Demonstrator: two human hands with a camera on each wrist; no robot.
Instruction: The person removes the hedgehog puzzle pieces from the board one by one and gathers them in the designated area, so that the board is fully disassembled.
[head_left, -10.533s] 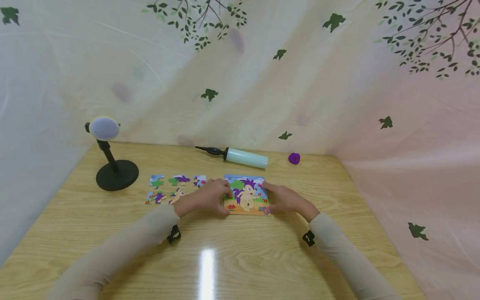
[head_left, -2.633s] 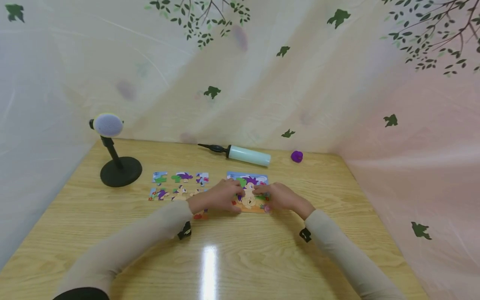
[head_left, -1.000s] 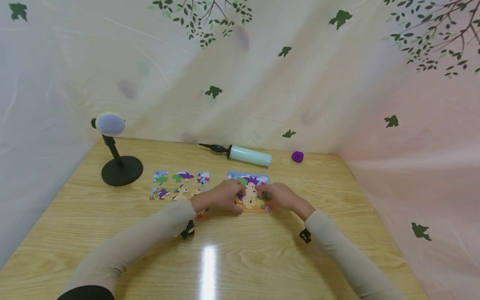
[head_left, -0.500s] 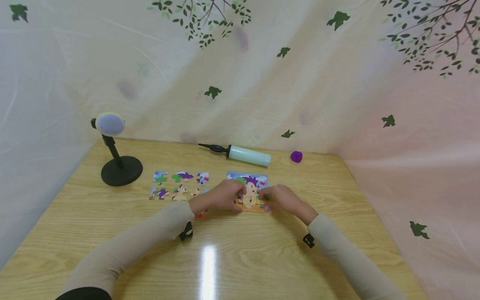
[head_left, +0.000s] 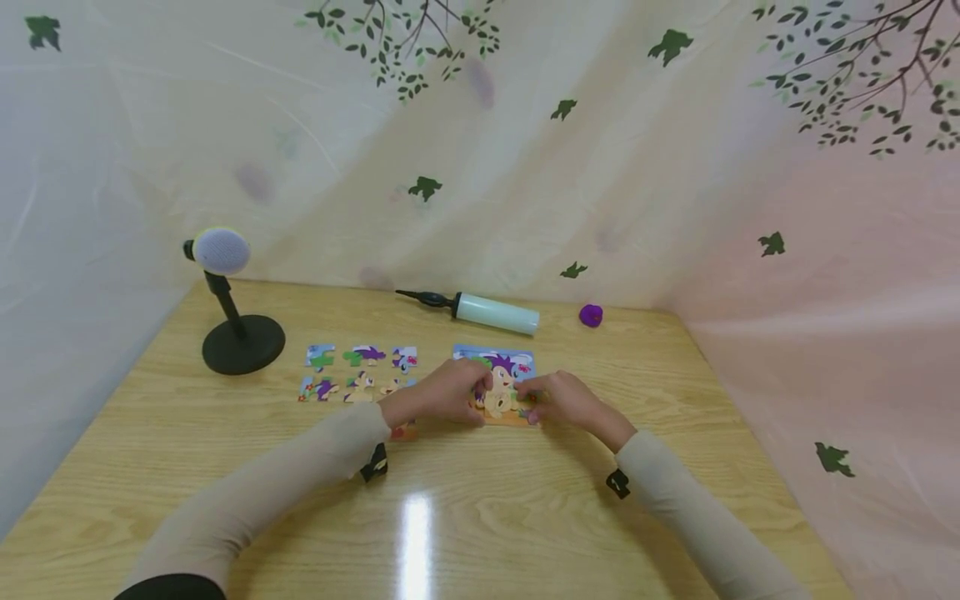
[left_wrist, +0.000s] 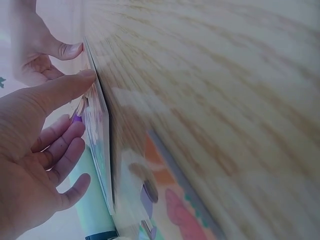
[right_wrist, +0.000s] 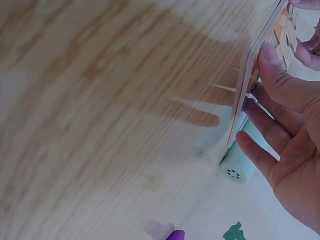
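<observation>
A hedgehog picture puzzle (head_left: pixel 498 402) lies flat on the table between my two hands. At its left side is my left hand (head_left: pixel 448 392), with the thumb at the near edge and the other fingers loosely bent over the picture. My right hand (head_left: pixel 566 398) rests at the right side, thumb at the lower right corner and fingertips on the picture. In the right wrist view, the right thumb (right_wrist: pixel 271 57) touches the puzzle's face. Some hedgehog parts (right_wrist: pixel 286 40) look slightly raised there; whether any is pinched is unclear. My hands cover parts of the puzzle.
Several loose puzzle pieces (head_left: pixel 362 387) lie in rows left of the puzzle, some hidden by the left arm. Behind are a pale blue hand pump (head_left: pixel 497 314) and a small purple object (head_left: pixel 591 316). A round-headed black stand (head_left: pixel 243 343) occupies the table's left side.
Both hands have come further in over the puzzle since the earliest frame. In the last second, my right hand has drawn back slightly right; my left hand has stayed almost still.
</observation>
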